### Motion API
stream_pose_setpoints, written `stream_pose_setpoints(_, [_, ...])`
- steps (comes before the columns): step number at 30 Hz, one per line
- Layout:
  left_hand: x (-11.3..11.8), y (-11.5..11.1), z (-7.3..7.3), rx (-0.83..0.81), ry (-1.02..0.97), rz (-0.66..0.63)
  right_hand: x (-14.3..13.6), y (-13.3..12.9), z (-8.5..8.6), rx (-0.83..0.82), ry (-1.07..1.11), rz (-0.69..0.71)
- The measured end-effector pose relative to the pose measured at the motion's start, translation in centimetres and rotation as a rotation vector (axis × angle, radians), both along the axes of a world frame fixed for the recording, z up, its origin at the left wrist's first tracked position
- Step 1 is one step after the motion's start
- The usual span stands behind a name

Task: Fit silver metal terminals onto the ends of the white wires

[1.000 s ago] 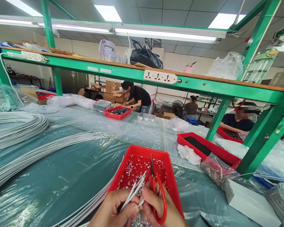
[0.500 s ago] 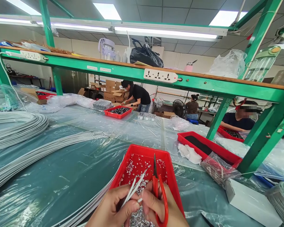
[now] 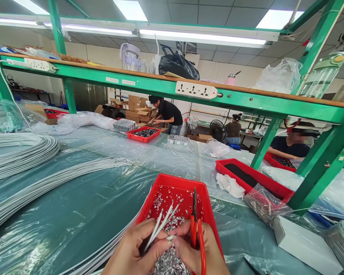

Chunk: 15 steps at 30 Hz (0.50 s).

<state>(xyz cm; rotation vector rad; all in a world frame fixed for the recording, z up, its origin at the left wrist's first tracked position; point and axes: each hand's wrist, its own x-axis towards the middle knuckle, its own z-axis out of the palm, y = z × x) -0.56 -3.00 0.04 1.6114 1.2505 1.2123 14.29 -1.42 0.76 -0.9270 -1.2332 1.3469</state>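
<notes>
My left hand (image 3: 145, 244) is closed around a few thin white cables (image 3: 160, 229), whose ends point up and away from me. My right hand (image 3: 193, 240) has red-handled scissors (image 3: 200, 233) hooked on it, blades upward and together. Its thumb and forefinger pinch the tip of a white cable end (image 3: 170, 237) right beside the left thumb. Both hands are over a red tray (image 3: 186, 183) with silvery scraps (image 3: 172, 261) heaped at its near end and scattered at its far end.
Long white cable bundles (image 3: 54, 179) lie at left. A red tray of black material (image 3: 240, 173), a white cloth (image 3: 231, 185) and a white box (image 3: 305, 244) are at right. A green shelf frame (image 3: 149, 84) spans overhead. Other people work beyond the table.
The scissors have shifted slightly right and turned more upright. My right fingers have moved up closer to the left thumb, pinching the cable end. The cables fan out a little more.
</notes>
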Motion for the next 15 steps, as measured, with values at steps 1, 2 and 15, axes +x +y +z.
stream_pose_setpoints(1, [-0.1, 0.0, 0.0, 0.051, 0.053, 0.008, 0.0, 0.1, -0.2, 0.005, -0.027, -0.018])
stream_pose_setpoints(2, [-0.1, 0.0, 0.0, 0.095, 0.101, 0.016, 0.0, 0.2, -0.5, 0.017, -0.065, -0.04])
stream_pose_setpoints(15, [0.1, -0.4, 1.0, -0.199, -0.146, -0.029, 1.0, 0.8, -0.8, 0.049, -0.106, 0.091])
